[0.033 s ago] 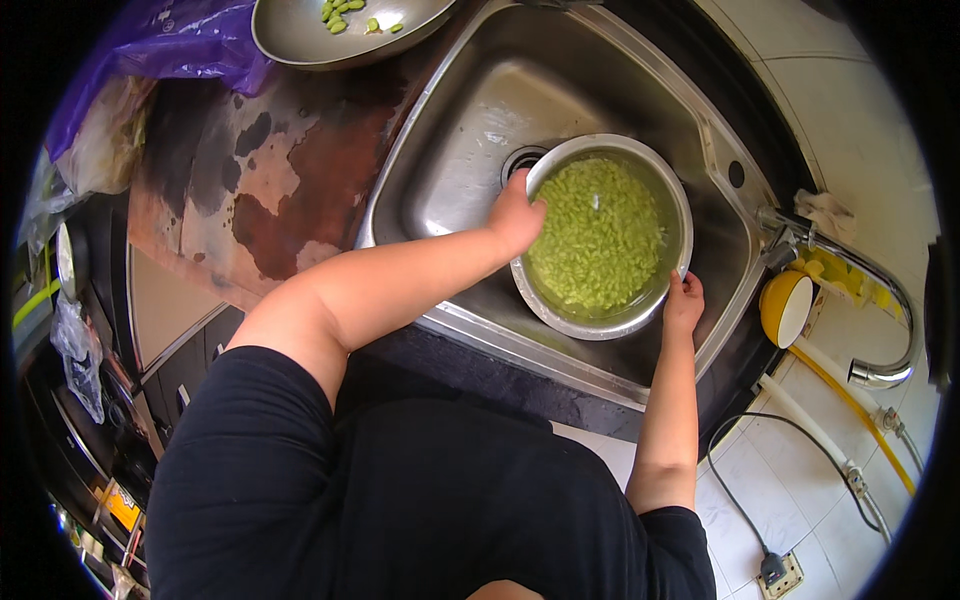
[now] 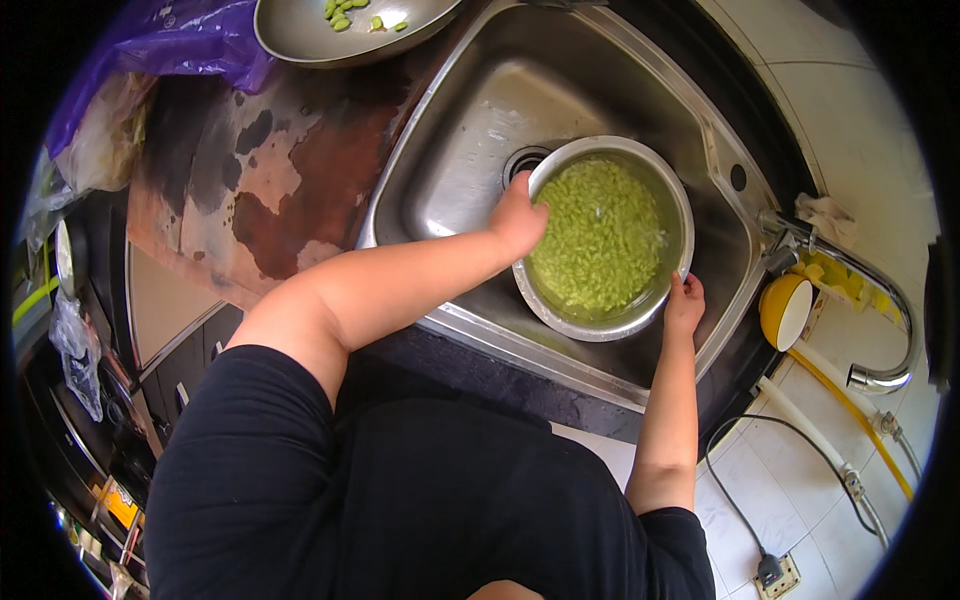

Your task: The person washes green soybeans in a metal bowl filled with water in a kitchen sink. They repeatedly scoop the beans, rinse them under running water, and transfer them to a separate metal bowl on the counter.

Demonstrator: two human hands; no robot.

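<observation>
A round metal basin (image 2: 572, 327) sits inside the stainless steel sink (image 2: 455, 185). Many small green beans (image 2: 597, 232) lie in it under water. My left hand (image 2: 519, 216) is closed on the basin's left rim, thumb over the edge and the other fingers mostly hidden. On the lower right rim, my right hand (image 2: 684, 302) grips the basin with its fingertips. Beside the basin's upper left side, part of the sink drain (image 2: 524, 164) shows.
A metal pan (image 2: 355, 48) with several green beans stands at the upper left, near a purple plastic bag (image 2: 185, 42). A stained brown board (image 2: 270, 190) lies left of the sink. On the right are a curved faucet (image 2: 895, 300), a yellow bowl (image 2: 783, 310) and a black cable (image 2: 735, 500).
</observation>
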